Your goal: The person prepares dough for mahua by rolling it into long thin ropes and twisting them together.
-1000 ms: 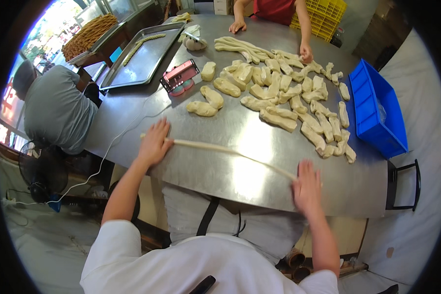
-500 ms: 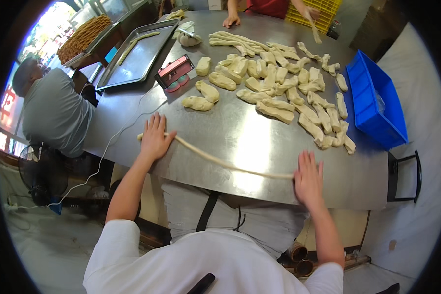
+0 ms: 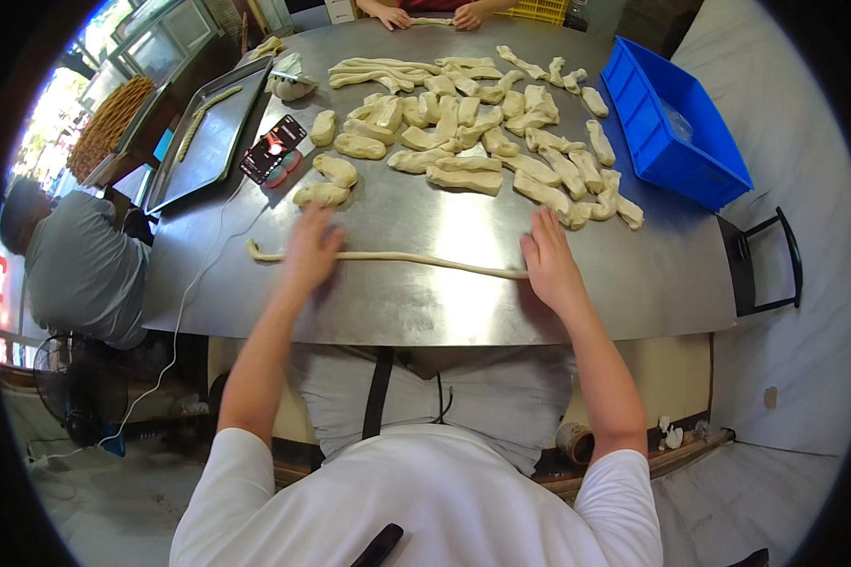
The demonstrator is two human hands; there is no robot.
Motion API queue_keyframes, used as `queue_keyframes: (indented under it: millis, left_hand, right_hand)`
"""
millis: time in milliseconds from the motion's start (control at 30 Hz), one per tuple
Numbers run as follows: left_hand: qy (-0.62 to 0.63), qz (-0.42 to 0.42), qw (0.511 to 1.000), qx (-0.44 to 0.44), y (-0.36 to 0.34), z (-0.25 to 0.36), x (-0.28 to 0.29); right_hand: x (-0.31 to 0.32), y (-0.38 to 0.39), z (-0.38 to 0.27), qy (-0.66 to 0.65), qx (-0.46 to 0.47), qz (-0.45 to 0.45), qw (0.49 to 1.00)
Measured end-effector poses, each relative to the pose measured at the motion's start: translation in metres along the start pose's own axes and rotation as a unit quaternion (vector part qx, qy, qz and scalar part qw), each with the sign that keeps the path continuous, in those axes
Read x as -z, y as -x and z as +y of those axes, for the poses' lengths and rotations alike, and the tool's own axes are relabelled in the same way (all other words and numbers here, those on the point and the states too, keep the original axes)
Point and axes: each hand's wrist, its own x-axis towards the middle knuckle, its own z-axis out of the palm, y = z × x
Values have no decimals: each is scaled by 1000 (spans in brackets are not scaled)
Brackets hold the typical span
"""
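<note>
A long thin dough rope [image 3: 416, 257] lies across the near part of the metal table, its curled left end sticking out past my left hand [image 3: 309, 253]. That hand is flat on the rope with fingers stretched, slightly blurred by motion. At the rope's other end, my right hand [image 3: 550, 260] rests palm down, fingers extended, hiding the tip. Just beyond my left fingertips are two thick dough pieces [image 3: 334, 171]. Many more pale dough pieces [image 3: 468, 113] spread over the middle and far right of the table.
A phone on a stand [image 3: 274, 151] and a metal tray [image 3: 216, 137] holding a dough twist [image 3: 199, 123] are at left. A blue crate [image 3: 648, 142] stands at the right edge. Opposite, a co-worker's hands [image 3: 388, 15] handle a dough strip [image 3: 430, 21]. A white cable [image 3: 187, 293] trails off the left edge.
The view has shifted. My right hand has moved away from the table's near edge and leftward; the rope lies straighter. The co-worker's strip, previously held up in one hand, now lies between both hands.
</note>
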Motion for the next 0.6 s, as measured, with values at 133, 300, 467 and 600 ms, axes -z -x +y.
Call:
queue_keyframes:
  millis: [133,300,467,600]
  left_hand:
    - [298,-125,946,-9,-3,179,-51]
    - [52,-170,953,-247,42,237,-102]
    - [-54,-124,967,-214,42,250,-107]
    - [-57,-120,975,-179,20,226,-104]
  right_hand:
    - [-1,-19,-19,-28,45,14,998]
    - [-23,58,-9,130,37,-61,989]
    - [-2,69,2,231,-7,-32,972]
    - [-5,43,9,202,-3,-24,979]
